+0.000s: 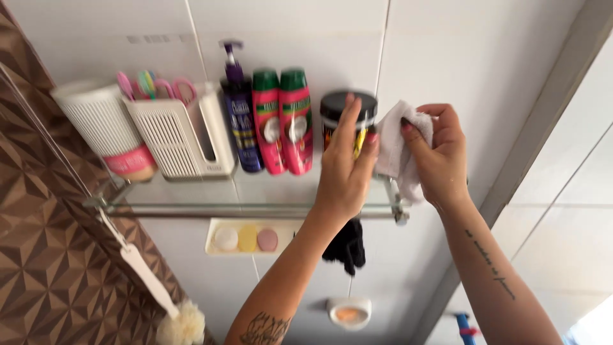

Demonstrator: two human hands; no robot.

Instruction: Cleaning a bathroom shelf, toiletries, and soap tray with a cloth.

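My left hand (345,167) grips a dark jar with a black lid (336,108) that stands at the right end of a glass shelf (191,197). Its fingers cover much of the jar's front. My right hand (437,153) holds a crumpled white cloth (396,150) pressed against the jar's right side. Both forearms reach up from the bottom of the view.
On the shelf stand two pink bottles with green caps (284,121), a dark blue pump bottle (241,115), a white slotted holder with toothbrushes (175,134) and a white ribbed cup (105,128). Below it are a soap tray with three soaps (246,238), a black cloth (346,246) and a soap dish (349,313).
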